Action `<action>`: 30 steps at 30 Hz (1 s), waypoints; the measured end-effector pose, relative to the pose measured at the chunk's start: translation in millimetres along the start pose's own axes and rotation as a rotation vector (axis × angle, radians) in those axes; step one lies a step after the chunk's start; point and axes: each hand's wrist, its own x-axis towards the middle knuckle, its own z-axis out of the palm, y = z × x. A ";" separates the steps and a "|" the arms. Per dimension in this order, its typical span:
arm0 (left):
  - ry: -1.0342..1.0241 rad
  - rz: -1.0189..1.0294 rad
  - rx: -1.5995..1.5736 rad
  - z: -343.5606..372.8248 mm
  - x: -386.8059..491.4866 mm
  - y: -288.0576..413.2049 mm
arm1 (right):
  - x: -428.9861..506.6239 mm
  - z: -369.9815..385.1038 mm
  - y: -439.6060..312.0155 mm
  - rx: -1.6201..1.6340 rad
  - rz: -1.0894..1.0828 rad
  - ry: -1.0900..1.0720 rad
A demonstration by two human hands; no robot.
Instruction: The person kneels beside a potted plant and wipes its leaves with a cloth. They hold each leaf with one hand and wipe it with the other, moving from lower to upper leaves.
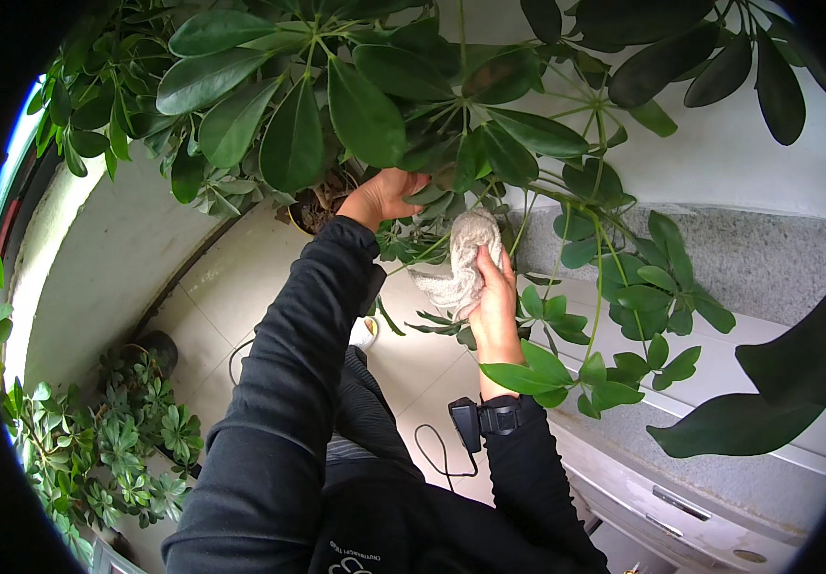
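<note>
A crumpled beige terry cloth [472,247] is gripped in my right hand [497,308], its thumb laid over the folds and one loose end trailing left. Up and to the left, my left hand [384,195] reaches in among the foliage of an umbrella plant [366,107]. A green leaf [427,194] lies between its thumb and fingers, and other leaves partly hide the fingertips. The cloth is close beside thin green stems and leaves, a short way right of my left hand.
Behind my left hand stands a soil-filled pot [312,215]. More potted plants [119,430] are at lower left by a curved wall [122,208]. A white drawer cabinet [678,495] is at right under drooping leaves. A black cable [434,466] hangs from my right wrist device [465,425].
</note>
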 end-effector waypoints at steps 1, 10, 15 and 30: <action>0.053 0.038 0.009 7.8 -1.9 -5.3 | -0.3 0.5 -1.0 0.001 0.003 0.004; 0.034 0.320 -0.485 0.1 -54.3 -36.2 | -2.7 25.8 2.6 -0.226 -0.134 -0.153; -0.217 0.311 -0.627 -16.7 -69.5 -60.3 | 17.5 52.4 22.9 -1.198 -0.716 -0.189; -0.242 0.296 -0.542 -23.1 -74.1 -71.5 | -4.1 51.5 24.9 -1.473 -0.607 -0.623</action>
